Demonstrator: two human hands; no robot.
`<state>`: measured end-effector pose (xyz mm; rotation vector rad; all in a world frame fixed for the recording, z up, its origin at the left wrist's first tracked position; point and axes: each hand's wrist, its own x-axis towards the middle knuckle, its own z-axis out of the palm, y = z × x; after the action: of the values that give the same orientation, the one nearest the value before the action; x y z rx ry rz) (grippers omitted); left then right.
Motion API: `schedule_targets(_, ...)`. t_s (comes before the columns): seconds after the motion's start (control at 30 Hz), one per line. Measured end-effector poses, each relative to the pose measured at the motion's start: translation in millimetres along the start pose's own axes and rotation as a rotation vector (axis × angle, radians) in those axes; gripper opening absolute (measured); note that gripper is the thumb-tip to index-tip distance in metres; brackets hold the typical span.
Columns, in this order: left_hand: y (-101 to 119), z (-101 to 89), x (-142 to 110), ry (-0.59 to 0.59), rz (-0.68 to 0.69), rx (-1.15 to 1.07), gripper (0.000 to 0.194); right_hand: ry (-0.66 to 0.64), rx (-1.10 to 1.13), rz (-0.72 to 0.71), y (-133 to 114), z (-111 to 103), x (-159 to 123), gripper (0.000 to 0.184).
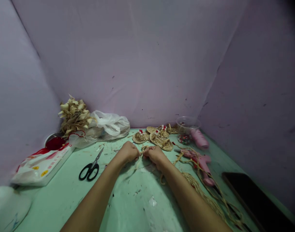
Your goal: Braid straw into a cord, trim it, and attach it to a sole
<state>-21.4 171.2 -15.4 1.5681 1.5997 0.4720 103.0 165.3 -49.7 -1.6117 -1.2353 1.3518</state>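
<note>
My left hand (131,151) and my right hand (153,153) meet just above the middle of the table, fingers closed in a pinch. Between the fingertips is a small piece of tan braided fibre cord (145,147), gripped from both sides. A pale loose strand (137,165) trails from it toward the table. Its exact shape is partly hidden by the fingers. Just beyond lie several woven straw pieces shaped like little hats or slippers (159,140), some with red and white beads. Black-handled scissors (91,167) lie left of my left hand.
At right are a pink glue gun (202,162), coiled braided cord (198,187), a pink thread spool (200,139), a clear tub (188,124) and a dark phone (251,196). Dried husks (75,116), a plastic bag (113,124) and a white-and-red packet (44,166) stand left. Walls enclose the table.
</note>
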Motion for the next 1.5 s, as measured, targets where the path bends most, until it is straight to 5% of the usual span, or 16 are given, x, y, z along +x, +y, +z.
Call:
schedule_targets(0.4, 16, 33.1, -29, 0.229, 0.068, 0.152, 0.014, 0.002, 0.15, -0.01, -2, -1, -7, 0.013)
schedule_targets(0.67, 11, -4.7, -8, 0.116, -0.091, -0.181, 0.011, -0.078, 0.179, 0.036, -9, -7, -9, 0.01)
schedule_targets(0.93, 10, 17.2, -3, -0.121, -0.183, -0.52, 0.009, -0.166, 0.207, 0.034, -4, -10, -4, 0.008)
schedule_targets(1.5, 16, 13.7, -2, -0.246, -0.272, -0.403, 0.018, -0.186, -0.002, -0.094, -4, -13, -6, 0.012)
